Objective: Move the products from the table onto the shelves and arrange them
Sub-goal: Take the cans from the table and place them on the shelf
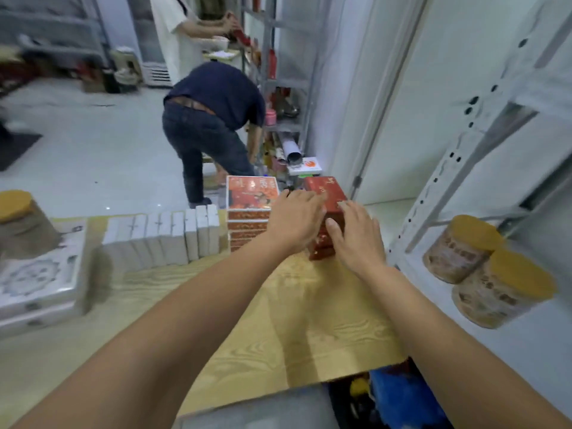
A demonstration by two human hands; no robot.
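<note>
A stack of dark red boxes (325, 188) stands at the far right of the wooden table (309, 320). My left hand (294, 218) lies against the stack's left side, fingers fairly straight. My right hand (356, 233) lies against its right side, thumb on the front face. Left of it is a stack of orange-red flat boxes (251, 196). A row of white boxes (164, 239) stands on edge further left. Two jars with yellow lids (483, 270) sit on the white shelf (526, 351) at right.
White tins (40, 280) and a brown jar (21, 224) sit at the table's left. A person in a dark shirt (213, 119) bends at a far shelf unit (288, 88); another person stands behind. A blue bag (399, 394) lies below the table's near edge.
</note>
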